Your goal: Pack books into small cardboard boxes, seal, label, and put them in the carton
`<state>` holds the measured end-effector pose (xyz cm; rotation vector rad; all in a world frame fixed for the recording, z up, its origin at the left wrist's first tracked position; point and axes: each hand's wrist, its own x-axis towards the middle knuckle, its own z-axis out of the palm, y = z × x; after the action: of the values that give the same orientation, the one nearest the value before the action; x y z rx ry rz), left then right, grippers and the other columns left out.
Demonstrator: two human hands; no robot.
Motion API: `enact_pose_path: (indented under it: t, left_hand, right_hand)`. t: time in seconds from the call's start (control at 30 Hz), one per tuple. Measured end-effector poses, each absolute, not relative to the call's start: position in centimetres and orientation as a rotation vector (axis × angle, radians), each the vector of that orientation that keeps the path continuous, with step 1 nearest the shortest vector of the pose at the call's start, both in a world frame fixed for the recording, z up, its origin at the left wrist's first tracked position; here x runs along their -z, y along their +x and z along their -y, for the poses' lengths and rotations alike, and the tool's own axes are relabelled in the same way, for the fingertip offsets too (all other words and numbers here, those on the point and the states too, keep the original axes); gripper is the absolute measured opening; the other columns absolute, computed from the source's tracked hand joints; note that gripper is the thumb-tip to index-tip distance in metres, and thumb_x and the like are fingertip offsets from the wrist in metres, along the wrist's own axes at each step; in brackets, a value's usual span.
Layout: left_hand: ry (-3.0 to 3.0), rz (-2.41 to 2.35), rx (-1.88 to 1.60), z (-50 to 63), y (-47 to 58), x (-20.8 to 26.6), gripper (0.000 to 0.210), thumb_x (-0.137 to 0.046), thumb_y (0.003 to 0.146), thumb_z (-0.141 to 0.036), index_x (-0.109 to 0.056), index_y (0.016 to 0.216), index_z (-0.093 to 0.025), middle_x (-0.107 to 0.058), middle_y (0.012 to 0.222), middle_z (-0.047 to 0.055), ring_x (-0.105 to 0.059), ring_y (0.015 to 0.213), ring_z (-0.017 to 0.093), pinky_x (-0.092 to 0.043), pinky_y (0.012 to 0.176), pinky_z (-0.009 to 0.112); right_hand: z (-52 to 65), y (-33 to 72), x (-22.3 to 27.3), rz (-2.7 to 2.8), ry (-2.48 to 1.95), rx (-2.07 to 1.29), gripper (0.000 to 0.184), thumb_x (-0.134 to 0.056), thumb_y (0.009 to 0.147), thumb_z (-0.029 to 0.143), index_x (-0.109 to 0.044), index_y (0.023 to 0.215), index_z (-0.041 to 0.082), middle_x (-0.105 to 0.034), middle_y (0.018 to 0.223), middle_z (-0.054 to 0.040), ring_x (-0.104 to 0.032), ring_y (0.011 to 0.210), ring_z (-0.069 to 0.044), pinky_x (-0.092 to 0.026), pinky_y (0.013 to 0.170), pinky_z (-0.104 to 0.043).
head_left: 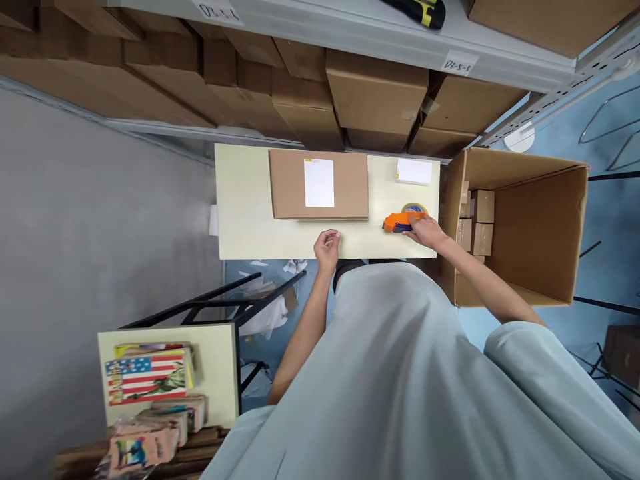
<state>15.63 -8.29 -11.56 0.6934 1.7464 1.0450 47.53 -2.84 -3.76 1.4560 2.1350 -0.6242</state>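
Note:
My right hand [426,231] grips an orange tape dispenser [397,222] with dark blue parts, low over the right side of the pale table [245,233]. A tape roll with a yellow and blue core [414,208] shows just behind the dispenser; whether it is loaded in it I cannot tell. Over the table's front edge, my left hand [327,248] is empty, its fingers loosely bent and the thumb apart. Just beyond that hand lies a closed brown cardboard box [347,187] with a white label [319,183] on top.
A small white box [414,171] sits at the table's back right. Beside the table stands a large open carton [535,233] with several small boxes inside. Shelves of cartons [380,93] line the back. Books [147,377] lie on a side table at lower left.

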Motion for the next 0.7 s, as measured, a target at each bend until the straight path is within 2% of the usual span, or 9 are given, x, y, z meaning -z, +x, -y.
enact_pose_path:
  t: [0.2, 0.43, 0.53, 0.7]
  left_hand:
    - [0.639, -1.841, -1.121, 6.3, 16.3, 13.4, 0.001, -0.068, 0.092, -0.019, -0.067, 0.092, -0.02, -0.071, 0.096, 0.003, -0.068, 0.097, 0.014, -0.053, 0.097, 0.024]
    - [0.499, -1.97, -1.286, 5.0, 18.8, 15.4, 0.006, -0.063, 0.092, -0.019, -0.066, 0.096, -0.018, -0.071, 0.101, 0.006, -0.071, 0.099, 0.015, -0.056, 0.098, 0.028]
    - [0.327, -1.966, -1.326, 4.6, 20.1, 15.8, 0.014, -0.06, 0.093, -0.021, -0.066, 0.106, -0.017, -0.071, 0.108, 0.009, -0.073, 0.105, 0.015, -0.057, 0.101, 0.029]
    - [0.145, -1.89, -1.335, 4.1, 19.8, 15.0, 0.045, -0.059, 0.096, -0.02, -0.056, 0.14, -0.024, -0.066, 0.133, 0.012, -0.074, 0.113, 0.014, -0.059, 0.104, 0.03]
  right_hand:
    - [2.5, 46.4, 4.8, -2.086, 1.482, 0.618, 0.056, -0.047, 0.112, 0.05, -0.053, 0.145, 0.004, -0.075, 0.126, -0.0271, -0.068, 0.123, -0.043, -0.052, 0.104, -0.048]
    - [2.3, 45.2, 5.4, -2.026, 1.595, 0.587, 0.055, -0.044, 0.113, 0.049, -0.051, 0.143, 0.003, -0.075, 0.128, -0.0286, -0.069, 0.121, -0.04, -0.05, 0.107, -0.047]
    - [2.4, 44.8, 5.4, -2.027, 1.628, 0.578, 0.053, -0.045, 0.113, 0.048, -0.051, 0.142, 0.004, -0.075, 0.129, -0.0285, -0.069, 0.12, -0.04, -0.05, 0.107, -0.047]
    - [2.6, 44.2, 5.2, -2.019, 1.675, 0.6, 0.052, -0.046, 0.113, 0.048, -0.053, 0.14, 0.004, -0.075, 0.125, -0.0273, -0.07, 0.117, -0.04, -0.049, 0.107, -0.047]
